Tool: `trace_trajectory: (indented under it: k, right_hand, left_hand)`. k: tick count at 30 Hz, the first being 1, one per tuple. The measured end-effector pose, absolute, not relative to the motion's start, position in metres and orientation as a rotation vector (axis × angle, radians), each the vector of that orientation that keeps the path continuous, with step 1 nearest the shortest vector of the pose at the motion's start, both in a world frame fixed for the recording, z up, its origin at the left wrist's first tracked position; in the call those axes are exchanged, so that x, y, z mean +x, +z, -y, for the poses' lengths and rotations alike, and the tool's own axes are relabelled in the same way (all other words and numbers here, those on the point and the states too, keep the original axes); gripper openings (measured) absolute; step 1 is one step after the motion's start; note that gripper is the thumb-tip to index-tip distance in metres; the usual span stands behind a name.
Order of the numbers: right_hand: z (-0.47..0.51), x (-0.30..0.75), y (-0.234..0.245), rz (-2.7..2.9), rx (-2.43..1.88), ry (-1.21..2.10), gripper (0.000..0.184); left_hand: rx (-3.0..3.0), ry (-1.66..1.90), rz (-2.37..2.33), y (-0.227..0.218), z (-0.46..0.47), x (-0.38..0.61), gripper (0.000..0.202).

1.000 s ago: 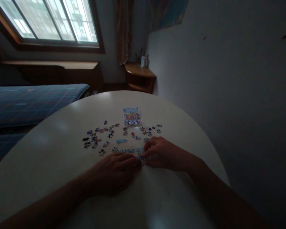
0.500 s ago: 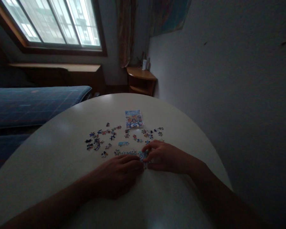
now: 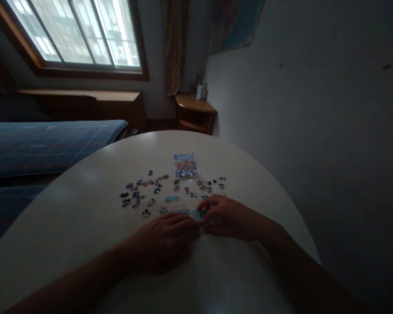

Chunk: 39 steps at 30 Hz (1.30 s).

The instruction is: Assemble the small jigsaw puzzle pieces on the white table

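Jigsaw puzzle pieces [image 3: 180, 211] lie in a short pale-blue row just beyond my left hand [image 3: 167, 242]. That hand rests low on the table, its fingers pressed together and bent down over the near edge of the pieces. From the right, my right hand [image 3: 231, 218] curls thumb and fingers around a light-blue jigsaw piece [image 3: 195, 214] at the row's right end. The fingertips of both hands almost meet, and they partly hide the pieces under them. Farther off sits a separate light-blue joined strip [image 3: 172, 199].
Loose jigsaw pieces [image 3: 136, 196] are scattered at left, with more pieces [image 3: 205, 185] at right. Behind them lies a colourful printed packet [image 3: 186, 166]. The round white table [image 3: 249, 174] stands near a wall [image 3: 298, 131], and a blue plaid mattress [image 3: 52, 144] is at left.
The whole view has shifted slightly, with the scene sitting a little lower and to the right. Both hands stay at the same pieces, with only small finger movements.
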State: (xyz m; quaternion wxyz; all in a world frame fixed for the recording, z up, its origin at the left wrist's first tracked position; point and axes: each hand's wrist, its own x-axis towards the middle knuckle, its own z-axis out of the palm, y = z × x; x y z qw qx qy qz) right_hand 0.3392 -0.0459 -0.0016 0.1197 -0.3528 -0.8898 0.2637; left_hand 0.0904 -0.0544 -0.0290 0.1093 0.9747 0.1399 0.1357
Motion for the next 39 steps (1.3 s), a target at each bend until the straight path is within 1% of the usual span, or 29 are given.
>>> trace_trajectory:
  k: [6, 11, 18, 22, 26, 28, 33, 37, 39]
  right_hand:
    - [0.046, 0.34, -0.004, 2.565, -1.031, 0.795, 0.017]
    - [0.047, 0.34, -0.004, 2.55, -1.021, 0.796, 0.018]
    - [0.044, 0.344, 0.001, 2.526, -1.01, 0.843, 0.026]
    - [0.036, 0.371, 0.007, 2.432, -1.259, 0.771, 0.023]
    - [0.028, 0.401, 0.009, 2.307, -1.507, 0.773, 0.028]
    - [0.026, 0.407, 0.008, 2.294, -1.537, 0.807, 0.031]
    - [0.026, 0.405, 0.003, 2.302, -1.56, 0.879, 0.03]
    - [0.024, 0.404, 0.0, 2.291, -1.609, 0.846, 0.029]
    - [0.023, 0.404, 0.0, 2.281, -1.628, 0.796, 0.026]
  left_hand:
    - [2.848, 0.444, -0.426, -0.028, 0.056, 0.091, 0.032]
    - [2.849, 0.412, -0.442, -0.027, 0.057, 0.092, 0.032]
    - [2.848, 0.401, -0.44, -0.027, 0.057, 0.092, 0.032]
    - [2.859, 0.427, -0.433, -0.029, 0.057, 0.091, 0.034]
    - [2.868, 0.439, -0.406, -0.03, 0.056, 0.09, 0.035]
    - [2.866, 0.433, -0.406, -0.03, 0.056, 0.09, 0.035]
    - [2.886, 0.444, -0.449, -0.031, 0.054, 0.089, 0.033]
    - [2.94, 0.612, -0.547, -0.036, 0.047, 0.083, 0.029]
    - [2.943, 0.694, -0.654, -0.039, 0.043, 0.079, 0.031]
